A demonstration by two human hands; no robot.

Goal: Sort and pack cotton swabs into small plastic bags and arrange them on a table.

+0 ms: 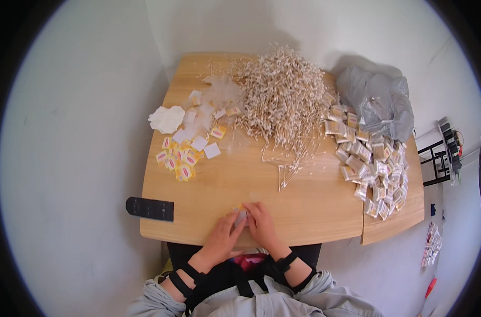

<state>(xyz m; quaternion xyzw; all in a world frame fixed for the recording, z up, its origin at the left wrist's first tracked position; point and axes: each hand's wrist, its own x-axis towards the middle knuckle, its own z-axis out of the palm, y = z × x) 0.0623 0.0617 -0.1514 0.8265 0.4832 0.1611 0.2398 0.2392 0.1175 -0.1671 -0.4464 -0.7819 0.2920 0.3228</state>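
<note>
My left hand [223,238] and my right hand [260,226] meet at the near edge of the wooden table [304,211]. Together they pinch a small clear packet with a yellow label [241,214] between the fingertips. A big heap of cotton swabs [281,100] lies at the far middle of the table. Left of it are small yellow and red labels [178,158] and empty clear little bags [203,119]. What is inside the held packet is hidden by my fingers.
A pile of filled packets [375,164] runs down the right side, below a grey plastic bag [378,103]. Crumpled white paper [165,119] lies at the left. A black flat object [149,208] sticks out from the table's left edge. A black rack [441,153] stands at right.
</note>
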